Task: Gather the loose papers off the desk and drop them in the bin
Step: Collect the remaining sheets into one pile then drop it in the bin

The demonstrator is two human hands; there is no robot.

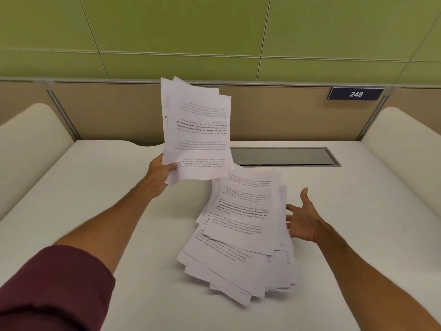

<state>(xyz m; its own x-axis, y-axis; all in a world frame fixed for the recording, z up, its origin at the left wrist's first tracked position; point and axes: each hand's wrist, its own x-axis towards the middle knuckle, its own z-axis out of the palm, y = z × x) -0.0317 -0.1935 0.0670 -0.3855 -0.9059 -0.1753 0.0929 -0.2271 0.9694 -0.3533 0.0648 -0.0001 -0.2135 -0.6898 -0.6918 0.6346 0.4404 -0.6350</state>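
Fingers [171, 167] of the left hand [159, 174] pinch the lower left corner of a sheaf of printed papers [198, 134], which stands raised at the centre of the frame with its text upside down. The right hand [303, 222] has its fingers [293, 207] straight and spread apart. It holds nothing, and its palm faces the right edge of the heap; I cannot tell whether it touches.

A green panelled wall [214, 32] spans the top of the frame. Below it the white bench [95, 211] fills the lower half, backed by a beige partition [274, 115]. On the bench, right of centre, lies a pile of loose papers [241, 232], fanned untidily. A maroon sleeve [55, 290] covers the left upper arm at lower left. Behind the pile, a grey flap [281, 156] is set into the bench. At upper right, a dark plate [355, 93] reads 248.
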